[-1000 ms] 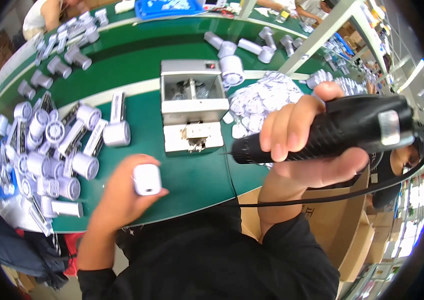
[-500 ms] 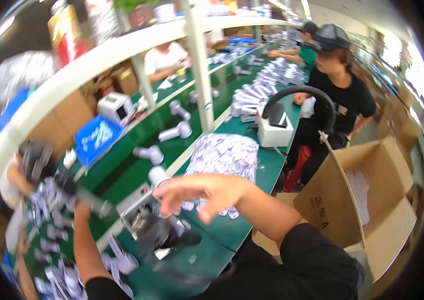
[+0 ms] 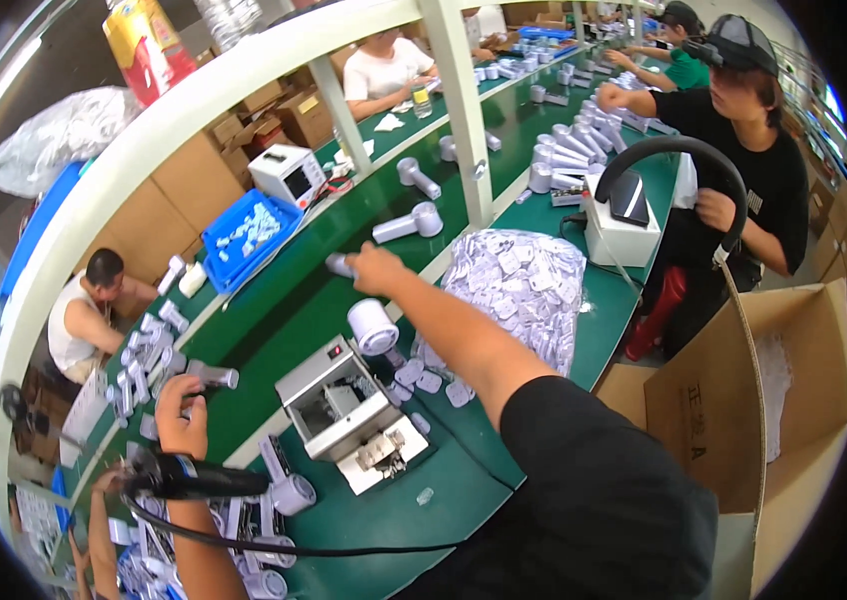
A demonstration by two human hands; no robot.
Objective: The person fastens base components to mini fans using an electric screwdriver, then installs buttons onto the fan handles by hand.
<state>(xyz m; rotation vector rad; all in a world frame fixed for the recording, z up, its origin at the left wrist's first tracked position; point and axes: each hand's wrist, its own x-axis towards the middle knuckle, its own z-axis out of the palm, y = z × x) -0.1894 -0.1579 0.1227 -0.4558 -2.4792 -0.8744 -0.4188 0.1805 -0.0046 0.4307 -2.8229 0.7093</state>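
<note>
My right arm reaches across the green bench to the conveyor belt (image 3: 289, 300). There my right hand (image 3: 376, 270) closes on the end of a lavender plastic handled housing (image 3: 341, 265), mostly hidden by the fingers. At the left, my left hand (image 3: 182, 418) is open, fingers curved and thumb apart, just beside another lavender housing (image 3: 214, 375) on the belt. A black electric screwdriver (image 3: 204, 477) with a cable hangs across my left forearm. Between my arms stands a metal screw-feeder box (image 3: 339, 400). A round-headed lavender housing (image 3: 373, 327) stands at its far right corner.
A clear bag of flat lavender pieces (image 3: 514, 290) lies right of my right arm. Half-built housings (image 3: 274, 500) crowd the near left. A white shelf post (image 3: 464, 120) rises beyond. At the right are an open carton (image 3: 704, 410), a white box (image 3: 619, 235) and a seated co-worker (image 3: 744, 140).
My right hand has moved forward from above the feeder to the belt and onto a housing. My left hand now shows empty. The screwdriver has swung left from the feeder, uncovering it.
</note>
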